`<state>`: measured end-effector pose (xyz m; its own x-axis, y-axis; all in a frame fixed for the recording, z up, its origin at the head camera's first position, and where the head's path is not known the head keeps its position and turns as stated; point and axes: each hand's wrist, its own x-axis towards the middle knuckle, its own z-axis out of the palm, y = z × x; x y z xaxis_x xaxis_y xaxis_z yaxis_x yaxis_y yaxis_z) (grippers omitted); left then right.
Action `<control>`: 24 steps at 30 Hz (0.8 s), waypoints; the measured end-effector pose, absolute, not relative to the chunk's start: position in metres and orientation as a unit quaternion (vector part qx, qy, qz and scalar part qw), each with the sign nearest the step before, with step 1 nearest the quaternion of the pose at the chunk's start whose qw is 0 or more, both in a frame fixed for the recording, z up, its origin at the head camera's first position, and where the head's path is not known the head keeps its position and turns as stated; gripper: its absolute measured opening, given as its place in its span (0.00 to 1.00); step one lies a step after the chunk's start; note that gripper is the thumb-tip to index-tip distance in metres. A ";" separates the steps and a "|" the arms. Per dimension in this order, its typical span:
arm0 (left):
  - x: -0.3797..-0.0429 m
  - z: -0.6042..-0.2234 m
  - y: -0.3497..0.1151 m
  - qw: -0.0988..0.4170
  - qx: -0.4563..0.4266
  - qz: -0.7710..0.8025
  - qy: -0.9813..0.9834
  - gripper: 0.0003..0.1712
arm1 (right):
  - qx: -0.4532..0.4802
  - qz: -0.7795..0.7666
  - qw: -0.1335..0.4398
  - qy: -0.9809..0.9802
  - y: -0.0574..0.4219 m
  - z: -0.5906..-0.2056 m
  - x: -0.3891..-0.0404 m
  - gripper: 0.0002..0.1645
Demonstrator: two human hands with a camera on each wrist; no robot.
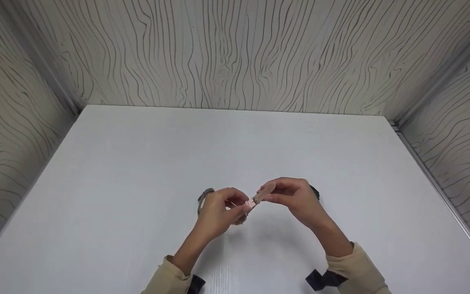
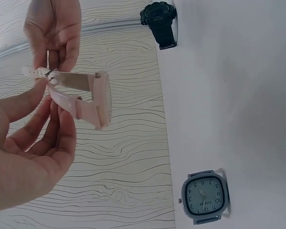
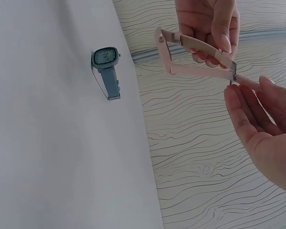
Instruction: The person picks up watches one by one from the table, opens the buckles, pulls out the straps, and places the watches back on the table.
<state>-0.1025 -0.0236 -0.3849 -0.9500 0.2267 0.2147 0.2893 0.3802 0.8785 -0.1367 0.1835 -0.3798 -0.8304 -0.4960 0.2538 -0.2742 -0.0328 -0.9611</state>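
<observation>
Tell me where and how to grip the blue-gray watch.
Take the blue-gray watch, probably, by opposite rims of its squarish case, from the dial side: the left wrist view shows the dial uncovered, and the case is wider than the strap.

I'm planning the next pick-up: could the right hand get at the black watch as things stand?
Probably not yet: the right hand looks near the black watch, with nothing visible between them, but it pinches the pink watch and would likely have to let go first.
</observation>
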 end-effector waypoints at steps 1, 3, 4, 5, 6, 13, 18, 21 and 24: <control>-0.103 -0.386 -0.023 0.030 -0.158 -0.536 -0.829 0.03 | -0.277 -0.667 0.080 0.687 0.183 -0.380 -0.136 0.10; -0.103 -0.388 -0.021 0.028 -0.164 -0.539 -0.826 0.02 | -0.268 -0.671 0.075 0.687 0.180 -0.382 -0.136 0.09; -0.103 -0.389 -0.021 0.026 -0.166 -0.538 -0.826 0.02 | -0.264 -0.672 0.074 0.688 0.179 -0.382 -0.135 0.09; -0.103 -0.390 -0.020 0.024 -0.165 -0.539 -0.826 0.03 | -0.259 -0.668 0.075 0.694 0.177 -0.383 -0.135 0.08; -0.103 -0.391 -0.020 0.021 -0.165 -0.538 -0.826 0.03 | -0.253 -0.665 0.076 0.699 0.176 -0.384 -0.135 0.08; -0.103 -0.391 -0.016 -0.022 -0.148 -0.533 -0.833 0.07 | -0.209 -0.647 0.053 0.731 0.169 -0.380 -0.133 0.06; -0.103 -0.393 -0.010 -0.016 -0.135 -0.533 -0.835 0.13 | -0.177 -0.655 0.050 0.733 0.165 -0.377 -0.131 0.06; -0.102 -0.394 -0.009 -0.006 -0.133 -0.535 -0.834 0.13 | -0.186 -0.681 0.060 0.706 0.165 -0.377 -0.131 0.04; -0.100 -0.392 -0.010 0.004 -0.137 -0.540 -0.830 0.09 | -0.206 -0.693 0.077 0.686 0.168 -0.377 -0.133 0.03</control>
